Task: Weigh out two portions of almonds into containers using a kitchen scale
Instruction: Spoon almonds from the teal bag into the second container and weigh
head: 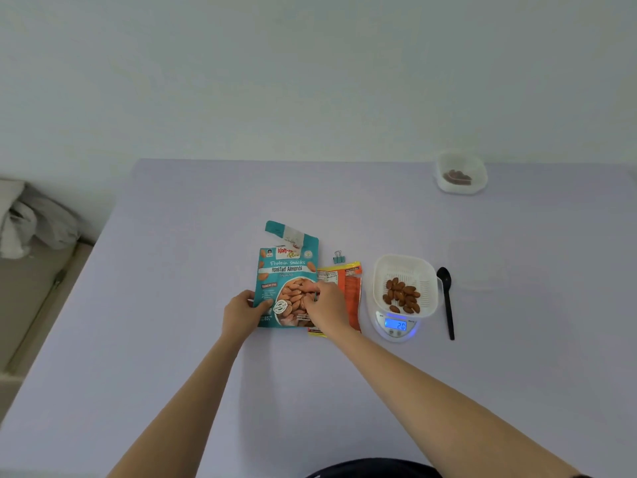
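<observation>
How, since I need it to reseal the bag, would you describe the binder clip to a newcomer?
On the lilac table, find the teal almond bag in the middle. Just right of its top, beyond the orange packet, lies the binder clip: tiny, teal, wire-handled, far smaller than either packet.

L forearm point(179, 391) & R forearm point(431, 381) bare; dark garment point(372, 469) at btm edge.

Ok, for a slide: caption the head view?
Left hand and right hand hold the almond bag; almonds in container on scale, reading 20.
</observation>
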